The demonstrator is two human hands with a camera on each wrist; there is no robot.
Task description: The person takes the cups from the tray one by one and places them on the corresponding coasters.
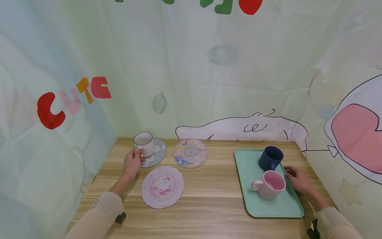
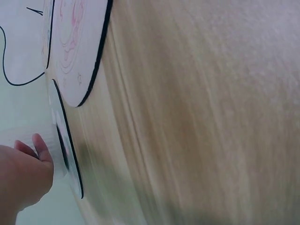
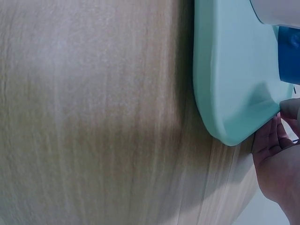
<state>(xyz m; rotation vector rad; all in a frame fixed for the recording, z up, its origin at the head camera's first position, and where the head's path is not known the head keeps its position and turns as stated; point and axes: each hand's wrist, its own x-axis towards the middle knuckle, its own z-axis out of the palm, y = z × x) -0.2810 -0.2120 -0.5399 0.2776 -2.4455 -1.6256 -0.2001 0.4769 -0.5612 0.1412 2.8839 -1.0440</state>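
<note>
My left hand (image 1: 132, 164) pinches the handle of a white mug (image 1: 144, 141) with a dark rim. The mug stands upright at the left part of a round blue-grey mat (image 1: 161, 151); the left wrist view shows its pale side (image 2: 28, 133) over that mat. At the right, my right hand (image 1: 299, 181) holds the right rim of a mint-green tray (image 1: 249, 189), thumb over the edge and fingers at its outer side in the right wrist view. On the tray are a navy mug (image 1: 265, 161) and a pink mug (image 1: 267, 191), both upright.
A round floral mat (image 1: 190, 146) lies at the back centre, and a round pink-white mat (image 1: 149, 191) nearer the front. Wooden table surface (image 1: 215, 186) stretches between the mats and the tray. A printed cloth (image 1: 191, 83) hangs behind and at the sides.
</note>
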